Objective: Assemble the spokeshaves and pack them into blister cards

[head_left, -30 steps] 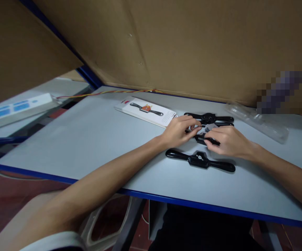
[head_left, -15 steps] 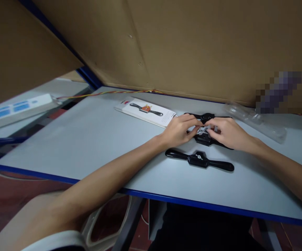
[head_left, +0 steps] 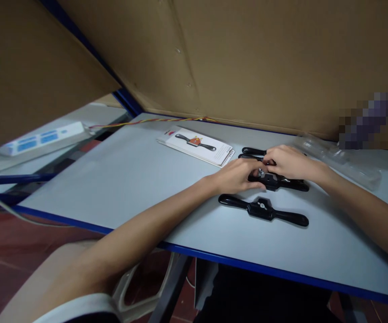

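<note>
My left hand (head_left: 239, 176) and right hand (head_left: 286, 160) meet, fingers curled, pinching a small metal part on the black two-handled spokeshave (head_left: 277, 182) between them; another black spokeshave (head_left: 263, 210) lies on the grey counter (head_left: 129, 179) at six o'clock.

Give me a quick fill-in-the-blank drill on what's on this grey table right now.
1. Both hands, left hand and right hand, meet over a ____ two-handled metal spokeshave.
2. A second black spokeshave lies untouched, ____ to the person than the hands.
3. The white printed packaging card lies to the ____ of the hands.

Missing words: black; nearer; left
</note>
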Available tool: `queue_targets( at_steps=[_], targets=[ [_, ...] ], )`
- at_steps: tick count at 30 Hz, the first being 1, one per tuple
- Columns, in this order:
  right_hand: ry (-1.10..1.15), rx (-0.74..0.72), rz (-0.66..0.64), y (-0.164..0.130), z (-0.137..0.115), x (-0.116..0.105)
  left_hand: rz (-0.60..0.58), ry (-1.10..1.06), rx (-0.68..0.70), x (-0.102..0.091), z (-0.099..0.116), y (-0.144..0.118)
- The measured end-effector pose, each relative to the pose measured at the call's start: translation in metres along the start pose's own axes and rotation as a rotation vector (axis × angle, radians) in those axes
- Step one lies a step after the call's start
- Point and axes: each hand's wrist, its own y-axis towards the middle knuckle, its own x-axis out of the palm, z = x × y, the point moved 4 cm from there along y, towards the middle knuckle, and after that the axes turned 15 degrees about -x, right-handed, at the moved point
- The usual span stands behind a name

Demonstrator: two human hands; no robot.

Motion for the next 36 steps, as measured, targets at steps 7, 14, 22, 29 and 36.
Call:
queue_targets(
  at_steps=[7,14,22,29,36],
  targets=[
    [0.056,-0.008,-0.007,0.005,0.0,0.008,-0.132,-0.122,-0.057,0.0,0.006,-0.008],
    [0.023,-0.051,0.197,-0.012,0.0,-0.02,-0.146,-0.138,-0.037,0.002,0.007,-0.01],
    [-0.038,-0.072,0.435,-0.049,-0.015,-0.031,-0.026,-0.05,0.016,0.005,0.007,-0.004],
    [0.047,-0.136,0.289,-0.051,-0.026,-0.008,-0.039,-0.055,0.035,0.004,0.004,-0.003],
    [-0.091,-0.056,0.126,-0.047,-0.03,0.004,-0.016,-0.042,0.052,0.006,0.004,-0.003]
  ],
)
